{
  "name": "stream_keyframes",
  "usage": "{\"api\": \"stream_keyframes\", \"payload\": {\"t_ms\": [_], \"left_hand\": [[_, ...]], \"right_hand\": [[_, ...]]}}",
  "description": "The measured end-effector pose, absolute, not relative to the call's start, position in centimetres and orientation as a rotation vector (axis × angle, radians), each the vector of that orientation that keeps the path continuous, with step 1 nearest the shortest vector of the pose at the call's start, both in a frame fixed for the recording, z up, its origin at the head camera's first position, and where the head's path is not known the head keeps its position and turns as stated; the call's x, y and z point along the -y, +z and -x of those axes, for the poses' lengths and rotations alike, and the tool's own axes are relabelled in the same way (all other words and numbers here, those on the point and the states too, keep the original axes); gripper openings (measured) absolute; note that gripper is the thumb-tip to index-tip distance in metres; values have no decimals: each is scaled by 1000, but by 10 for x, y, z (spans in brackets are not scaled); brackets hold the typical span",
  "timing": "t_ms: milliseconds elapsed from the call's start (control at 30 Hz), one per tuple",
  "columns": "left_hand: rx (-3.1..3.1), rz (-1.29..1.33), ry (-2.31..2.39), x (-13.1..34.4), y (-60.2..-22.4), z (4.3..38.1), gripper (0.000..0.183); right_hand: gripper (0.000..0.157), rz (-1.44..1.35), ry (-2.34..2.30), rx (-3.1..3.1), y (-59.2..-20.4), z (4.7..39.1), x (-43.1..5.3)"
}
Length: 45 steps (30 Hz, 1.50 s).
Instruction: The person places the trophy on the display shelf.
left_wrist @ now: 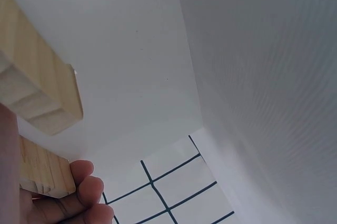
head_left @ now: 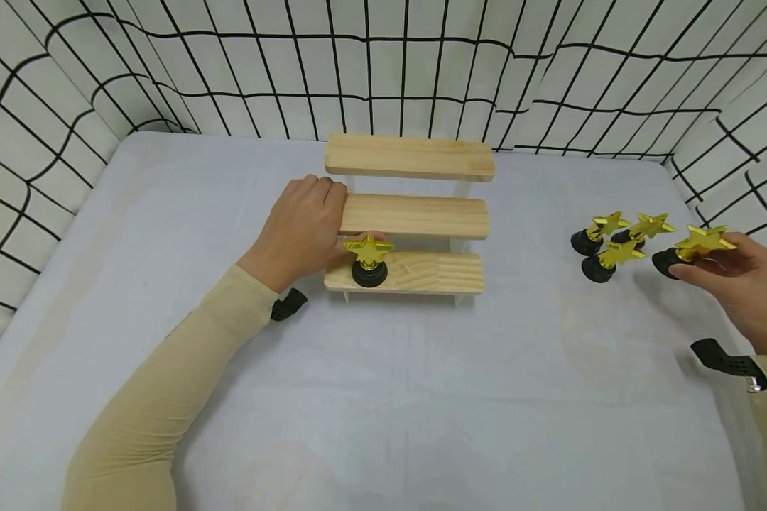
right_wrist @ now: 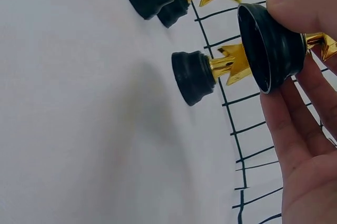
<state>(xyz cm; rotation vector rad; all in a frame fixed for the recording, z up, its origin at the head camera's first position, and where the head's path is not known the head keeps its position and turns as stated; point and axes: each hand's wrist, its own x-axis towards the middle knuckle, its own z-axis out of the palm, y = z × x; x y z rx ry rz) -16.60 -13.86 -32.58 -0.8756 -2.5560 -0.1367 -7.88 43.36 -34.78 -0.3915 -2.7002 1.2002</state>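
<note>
My left hand (head_left: 307,223) grips the left end of the middle wooden step (head_left: 415,216) of a three-step display stand. In the left wrist view its fingers (left_wrist: 90,191) curl round the end of a board (left_wrist: 47,169). On the lowest step (head_left: 441,273), near its left side, a gold star trophy (head_left: 368,275) with a black base stands upright. Far to the right, my right hand (head_left: 751,291) pinches another star trophy (head_left: 703,243). The right wrist view shows the hollow underside of that trophy's base (right_wrist: 274,48), tilted and lifted off the table, with the thumb and fingers round it.
Three more star trophies, a front one (head_left: 613,259), a left one (head_left: 601,231) and a back one (head_left: 648,227), stand together left of my right hand. The top step (head_left: 409,156) is at the back of the stand. Black wire grid (head_left: 405,67) borders the white-covered table (head_left: 422,404).
</note>
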Motion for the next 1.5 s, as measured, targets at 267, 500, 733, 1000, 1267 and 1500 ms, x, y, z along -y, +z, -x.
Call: {"api": "stream_keyframes", "payload": {"t_ms": [267, 500, 733, 1000, 1267, 1500], "left_hand": [[2536, 885, -160, 138, -327, 167, 71], [2572, 871, -133, 140, -327, 167, 77], [2531, 867, -145, 140, -329, 167, 75], [2538, 868, -126, 140, -329, 166, 66], [2560, 866, -107, 139, -327, 168, 68], [2579, 850, -109, 139, -327, 166, 67]], "right_hand": [[54, 252, 1242, 2624, -336, 73, -434], [57, 135, 1348, 2496, -323, 74, -428], [58, 182, 1413, 2382, -315, 75, -418], [58, 94, 1530, 2238, -306, 79, -406], [57, 6, 1521, 2320, -299, 76, -386], [59, 5, 1389, 2460, -291, 80, -366]]}}
